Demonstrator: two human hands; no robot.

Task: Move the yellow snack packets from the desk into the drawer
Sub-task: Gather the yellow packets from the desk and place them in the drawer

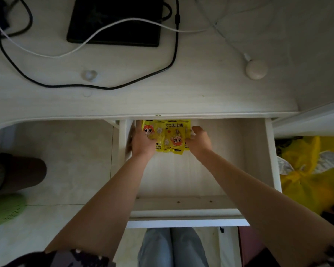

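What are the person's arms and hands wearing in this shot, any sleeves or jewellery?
Both forearms are bare from wrist to near the elbow. The left hand and right hand show no gloves, and no rings or watch are visible. At the bottom edge, dark sleeves with small pale markings are pushed up on each arm.

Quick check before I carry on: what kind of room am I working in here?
Probably a home study or bedroom desk. A white desk carries a dark tablet, charging cables and a round white charger puck; both hands hold yellow snack packets inside its open drawer.
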